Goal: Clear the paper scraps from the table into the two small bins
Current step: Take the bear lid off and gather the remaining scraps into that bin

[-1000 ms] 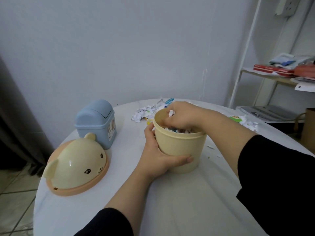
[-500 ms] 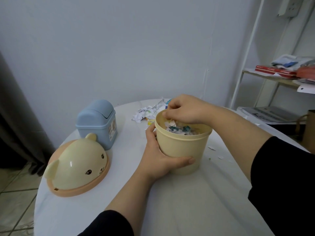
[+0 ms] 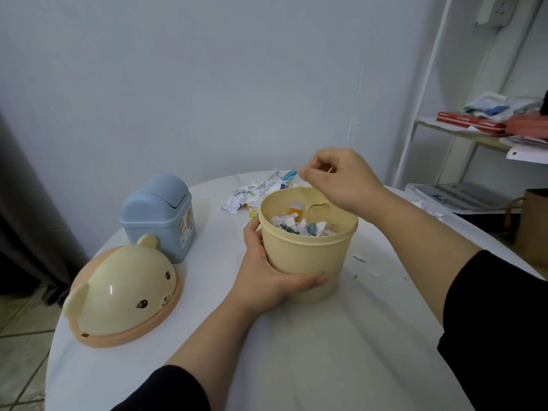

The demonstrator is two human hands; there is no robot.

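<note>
Paper scraps [image 3: 255, 194] in a heap at the far side of the white table [image 3: 296, 366], just behind the yellow bin [image 3: 308, 262]. More inside that bin. Left hand [image 3: 267, 280] wrapped round the bin's side, holding it. Right hand [image 3: 341, 179] up over the rim, fingers curled in; cannot tell if pinching anything. Blue bin [image 3: 160, 215] and bear lid [image 3: 121, 295] off to the left.

Two small bins: blue bin [image 3: 158, 215] left of centre, cream bin [image 3: 308, 262] at centre. One bear-faced lid [image 3: 124, 298] at lower left. One heap of crumpled scraps [image 3: 249, 195] above centre; three or four loose bits [image 3: 359, 257] right of centre. Two hands: left hand [image 3: 267, 280], right hand [image 3: 338, 179]. One round table [image 3: 296, 366]. One brown bag [image 3: 533, 226] at the right edge.
</note>
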